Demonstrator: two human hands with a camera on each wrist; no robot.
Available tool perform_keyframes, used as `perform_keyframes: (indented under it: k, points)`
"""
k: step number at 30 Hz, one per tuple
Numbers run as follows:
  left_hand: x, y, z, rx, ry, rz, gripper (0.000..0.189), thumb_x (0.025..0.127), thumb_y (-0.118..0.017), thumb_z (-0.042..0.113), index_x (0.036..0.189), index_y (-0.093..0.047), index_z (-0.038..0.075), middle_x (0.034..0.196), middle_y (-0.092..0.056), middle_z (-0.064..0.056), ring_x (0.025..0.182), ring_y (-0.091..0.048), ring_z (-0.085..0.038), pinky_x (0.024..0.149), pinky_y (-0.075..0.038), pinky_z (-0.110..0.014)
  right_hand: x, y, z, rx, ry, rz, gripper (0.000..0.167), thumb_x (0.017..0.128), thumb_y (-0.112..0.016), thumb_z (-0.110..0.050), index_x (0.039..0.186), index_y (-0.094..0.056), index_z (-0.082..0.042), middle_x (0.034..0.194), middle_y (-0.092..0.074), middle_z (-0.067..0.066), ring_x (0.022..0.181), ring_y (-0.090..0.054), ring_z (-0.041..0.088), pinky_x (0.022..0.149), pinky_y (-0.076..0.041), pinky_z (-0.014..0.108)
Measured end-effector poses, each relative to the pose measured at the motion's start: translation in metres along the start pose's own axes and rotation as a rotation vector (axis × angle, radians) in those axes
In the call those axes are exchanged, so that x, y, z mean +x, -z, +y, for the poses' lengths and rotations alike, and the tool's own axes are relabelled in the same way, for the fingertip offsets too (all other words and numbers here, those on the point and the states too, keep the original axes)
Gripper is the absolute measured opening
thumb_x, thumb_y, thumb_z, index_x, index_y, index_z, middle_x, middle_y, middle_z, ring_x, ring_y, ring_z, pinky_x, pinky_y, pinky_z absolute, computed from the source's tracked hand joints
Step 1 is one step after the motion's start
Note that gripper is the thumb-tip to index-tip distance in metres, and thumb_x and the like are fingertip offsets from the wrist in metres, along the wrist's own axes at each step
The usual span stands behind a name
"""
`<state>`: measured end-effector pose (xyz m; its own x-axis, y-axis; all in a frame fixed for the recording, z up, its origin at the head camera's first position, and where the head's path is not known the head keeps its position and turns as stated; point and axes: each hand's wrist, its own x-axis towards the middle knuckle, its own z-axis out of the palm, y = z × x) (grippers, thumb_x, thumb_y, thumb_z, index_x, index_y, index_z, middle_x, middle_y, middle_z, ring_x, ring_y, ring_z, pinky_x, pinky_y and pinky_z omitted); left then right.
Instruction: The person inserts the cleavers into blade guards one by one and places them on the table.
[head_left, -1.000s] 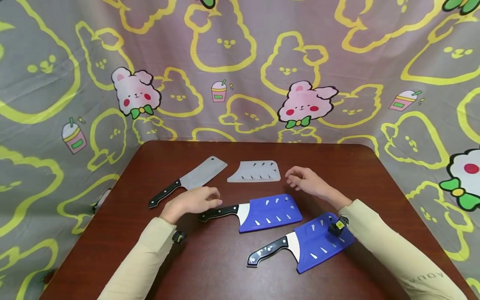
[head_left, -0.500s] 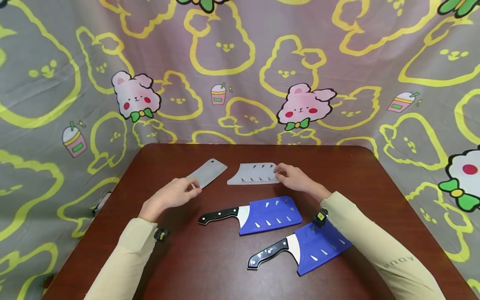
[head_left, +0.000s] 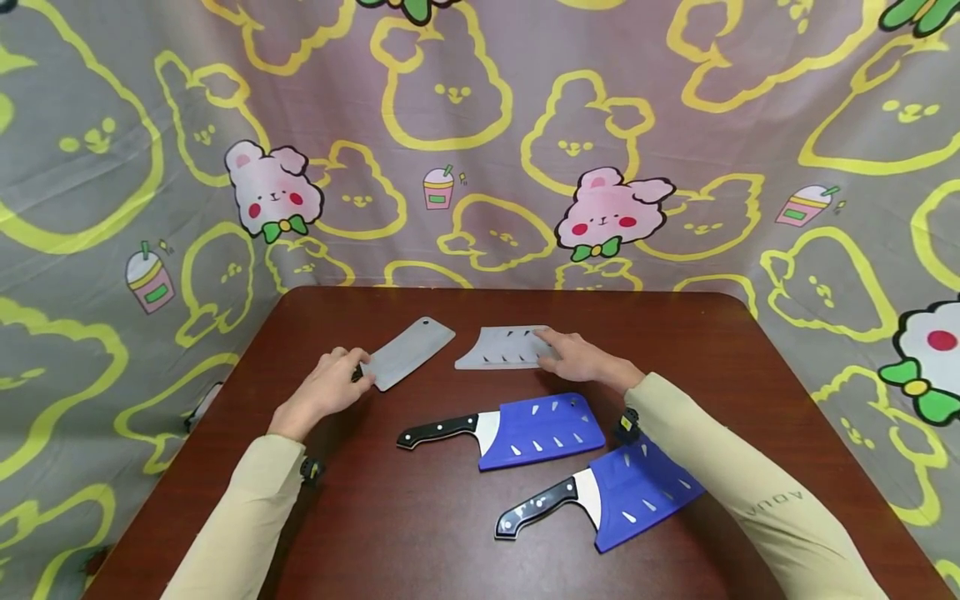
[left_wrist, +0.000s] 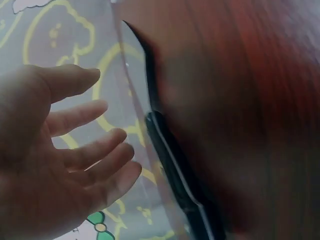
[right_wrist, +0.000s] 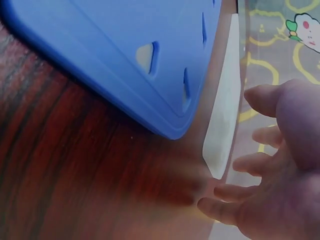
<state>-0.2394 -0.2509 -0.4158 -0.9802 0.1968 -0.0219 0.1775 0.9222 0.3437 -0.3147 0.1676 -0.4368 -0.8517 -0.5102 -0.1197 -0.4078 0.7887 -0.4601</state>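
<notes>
A bare cleaver (head_left: pixel 412 354) lies at the back left, its grey blade pointing toward the back right. My left hand (head_left: pixel 322 392) is over its black handle, covering most of it in the head view. In the left wrist view, the loosely bent fingers stand apart from the cleaver's handle (left_wrist: pixel 175 170). To the right lies a whitish blade guard (head_left: pixel 502 348) with small slots. My right hand (head_left: pixel 583 358) reaches over the guard's right end. Its relaxed fingers are spread beside the white guard (right_wrist: pixel 222 115) in the right wrist view, gripping nothing.
Two more black-handled cleavers lie nearer, their blades inside blue guards (head_left: pixel 547 429). My right forearm passes over part of the nearest blue guard (head_left: pixel 637 492). The dark red-brown table (head_left: pixel 390 525) meets a cartoon-patterned curtain (head_left: pixel 487 167) behind and at both sides.
My left hand has moved left and back, from above the middle cleaver's handle to the bare cleaver's handle. My right hand has shifted left, over the end of the whitish guard.
</notes>
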Motion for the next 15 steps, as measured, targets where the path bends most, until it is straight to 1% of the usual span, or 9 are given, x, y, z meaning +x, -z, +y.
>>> perform_keyframes:
  k: [2,4,8,11,15]
  points:
    - [0.000,-0.002,-0.005,0.001,0.035,0.003,0.039,0.096,-0.060,0.025,0.128,-0.054,0.003,0.128,-0.048,-0.029,0.119,-0.043,-0.045,0.090,-0.043,-0.057,0.001,-0.001,0.000,-0.004,-0.004,-0.015,0.065,0.099,-0.055,-0.027,0.155,-0.025,-0.010,0.156,-0.034,0.019,0.141,-0.037,0.039,0.113,-0.033,0.056]
    - [0.000,-0.003,-0.009,-0.001,0.063,-0.002,0.041,0.096,-0.061,0.026,0.129,-0.052,0.003,0.131,-0.045,-0.029,0.119,-0.041,-0.045,0.091,-0.043,-0.058,0.000,-0.002,0.002,-0.005,-0.016,-0.030,0.065,0.100,-0.054,-0.028,0.156,-0.025,-0.011,0.158,-0.030,0.019,0.143,-0.032,0.042,0.114,-0.029,0.058]
    - [0.000,-0.004,-0.015,0.005,0.089,-0.021,0.044,0.095,-0.062,0.026,0.130,-0.051,0.002,0.129,-0.045,-0.030,0.118,-0.042,-0.045,0.092,-0.042,-0.058,-0.001,-0.005,0.006,-0.030,-0.035,-0.064,0.063,0.101,-0.052,-0.030,0.156,-0.026,-0.013,0.161,-0.020,0.021,0.146,-0.018,0.050,0.115,-0.022,0.063]
    - [0.001,-0.006,-0.018,0.015,0.097,-0.037,0.045,0.094,-0.062,0.026,0.131,-0.051,0.001,0.128,-0.047,-0.030,0.117,-0.044,-0.046,0.093,-0.042,-0.058,-0.002,-0.007,0.009,-0.061,-0.015,-0.069,0.060,0.101,-0.052,-0.029,0.154,-0.029,-0.011,0.161,-0.020,0.022,0.145,-0.018,0.051,0.115,-0.022,0.063]
    - [0.002,-0.006,-0.021,0.022,0.090,-0.060,0.047,0.094,-0.063,0.024,0.133,-0.049,0.001,0.129,-0.049,-0.030,0.118,-0.047,-0.046,0.094,-0.043,-0.059,-0.006,-0.009,0.011,-0.123,0.004,-0.043,0.058,0.100,-0.055,-0.028,0.151,-0.037,-0.008,0.159,-0.026,0.022,0.143,-0.024,0.052,0.113,-0.024,0.064]
